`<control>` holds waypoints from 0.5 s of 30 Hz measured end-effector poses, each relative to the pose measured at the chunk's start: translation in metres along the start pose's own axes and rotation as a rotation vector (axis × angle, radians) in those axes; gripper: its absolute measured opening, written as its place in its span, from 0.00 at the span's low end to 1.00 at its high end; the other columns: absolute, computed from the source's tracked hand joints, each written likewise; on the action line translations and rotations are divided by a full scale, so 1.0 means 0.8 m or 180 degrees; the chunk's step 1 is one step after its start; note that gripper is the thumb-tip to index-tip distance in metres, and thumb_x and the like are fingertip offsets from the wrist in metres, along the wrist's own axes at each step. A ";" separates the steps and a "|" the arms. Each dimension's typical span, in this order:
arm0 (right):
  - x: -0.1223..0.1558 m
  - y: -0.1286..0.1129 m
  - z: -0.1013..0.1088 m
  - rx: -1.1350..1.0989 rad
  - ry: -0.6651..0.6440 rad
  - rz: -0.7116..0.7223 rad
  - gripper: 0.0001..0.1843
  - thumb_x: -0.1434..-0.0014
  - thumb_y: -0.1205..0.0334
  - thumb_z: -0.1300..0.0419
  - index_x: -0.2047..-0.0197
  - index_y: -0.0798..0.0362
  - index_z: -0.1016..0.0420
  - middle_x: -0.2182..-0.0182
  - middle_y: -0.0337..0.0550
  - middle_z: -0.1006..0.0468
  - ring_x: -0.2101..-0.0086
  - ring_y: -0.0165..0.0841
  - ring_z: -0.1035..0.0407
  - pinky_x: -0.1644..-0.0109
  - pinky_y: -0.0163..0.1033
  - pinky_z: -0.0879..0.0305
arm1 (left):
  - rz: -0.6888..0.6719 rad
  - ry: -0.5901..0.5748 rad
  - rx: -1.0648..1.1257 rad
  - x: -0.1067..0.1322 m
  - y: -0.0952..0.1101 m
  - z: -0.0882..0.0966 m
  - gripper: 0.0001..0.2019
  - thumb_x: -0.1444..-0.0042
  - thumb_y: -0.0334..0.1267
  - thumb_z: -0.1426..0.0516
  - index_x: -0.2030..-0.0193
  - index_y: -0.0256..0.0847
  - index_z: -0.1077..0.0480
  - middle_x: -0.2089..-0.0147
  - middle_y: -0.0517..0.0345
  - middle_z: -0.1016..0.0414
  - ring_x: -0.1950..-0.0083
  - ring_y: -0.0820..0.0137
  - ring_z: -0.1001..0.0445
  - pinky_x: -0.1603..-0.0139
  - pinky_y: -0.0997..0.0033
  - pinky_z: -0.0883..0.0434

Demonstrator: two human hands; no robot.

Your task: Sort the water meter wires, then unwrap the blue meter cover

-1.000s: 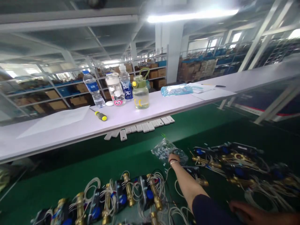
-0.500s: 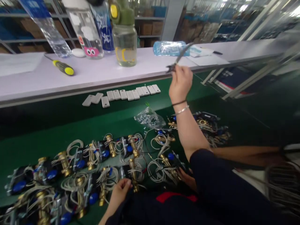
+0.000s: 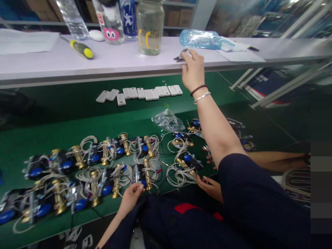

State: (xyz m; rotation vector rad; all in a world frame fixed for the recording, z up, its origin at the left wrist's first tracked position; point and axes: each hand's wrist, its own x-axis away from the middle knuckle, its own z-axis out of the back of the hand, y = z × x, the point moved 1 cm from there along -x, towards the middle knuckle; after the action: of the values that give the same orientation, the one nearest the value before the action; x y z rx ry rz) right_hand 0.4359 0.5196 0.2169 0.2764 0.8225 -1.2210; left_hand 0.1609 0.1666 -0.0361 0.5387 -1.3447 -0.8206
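My right hand [image 3: 194, 68] is over the shelf edge with its fingers apart. Small dark-jawed cutting pliers [image 3: 179, 58] lie at its fingertips, their handles mostly hidden. Low in the middle, my left hand [image 3: 132, 194] has thumb and forefinger pinched together; what they hold, if anything, is too small to make out. It is beside a brass valve fitting [image 3: 148, 176] with a black body, a blue round cap and coiled pale cable. Several similar assemblies [image 3: 77, 157] lie in rows on the green bench [image 3: 85, 121].
White plastic covers [image 3: 140, 93] line the bench's back beside a clear bag [image 3: 168, 120] of small parts. A screwdriver [image 3: 81, 49], bottles [image 3: 150, 29] and a blue packet [image 3: 201, 39] occupy the shelf [image 3: 116, 60]. Another person's hand [image 3: 210, 187] touches a valve; another forearm [image 3: 275, 161] reaches in from the right.
My right hand has lowered the pliers from the air onto the shelf and its fingers have spread. My left hand stays pinched beside the valve. The view has tilted down.
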 end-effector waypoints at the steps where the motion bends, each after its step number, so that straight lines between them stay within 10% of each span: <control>1: 0.018 -0.008 -0.005 -0.0138 0.0106 -0.0024 0.23 0.44 0.74 0.50 0.45 0.59 0.34 0.45 0.53 0.36 0.46 0.41 0.44 0.40 0.52 0.48 | -0.0028 0.0018 0.0035 0.002 -0.002 0.000 0.23 0.62 0.58 0.44 0.71 0.37 0.31 0.71 0.52 0.25 0.66 0.64 0.28 0.61 0.66 0.33; 4: 0.105 -0.053 -0.047 -0.0787 -0.0084 -0.0210 0.19 0.40 0.68 0.56 0.50 0.57 0.32 0.49 0.52 0.32 0.47 0.39 0.41 0.40 0.50 0.49 | -0.0055 0.0192 0.0210 0.011 -0.013 -0.002 0.22 0.59 0.57 0.45 0.71 0.37 0.32 0.72 0.53 0.26 0.69 0.67 0.30 0.64 0.68 0.35; 9: 0.305 -0.148 -0.146 -0.1515 -0.1989 -0.0160 0.23 0.45 0.58 0.51 0.52 0.61 0.31 0.55 0.59 0.28 0.51 0.45 0.35 0.45 0.51 0.40 | 0.0083 0.0760 0.0605 0.037 -0.050 -0.001 0.18 0.56 0.52 0.45 0.73 0.37 0.33 0.74 0.56 0.28 0.72 0.72 0.34 0.67 0.71 0.38; 15: 0.418 -0.153 -0.216 -0.1063 -0.2032 -0.0647 0.36 0.44 0.47 0.58 0.44 0.69 0.37 0.43 0.73 0.44 0.41 0.55 0.50 0.43 0.59 0.48 | 0.0437 0.1606 0.1271 0.081 -0.104 0.019 0.13 0.56 0.47 0.44 0.76 0.37 0.35 0.77 0.59 0.30 0.76 0.73 0.36 0.70 0.72 0.38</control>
State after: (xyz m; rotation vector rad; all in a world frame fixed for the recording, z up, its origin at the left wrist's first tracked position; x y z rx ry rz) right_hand 0.2889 0.3395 -0.1033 -0.4623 0.4841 -1.2338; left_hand 0.1307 0.0667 -0.0556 0.8886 -1.0573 -0.2679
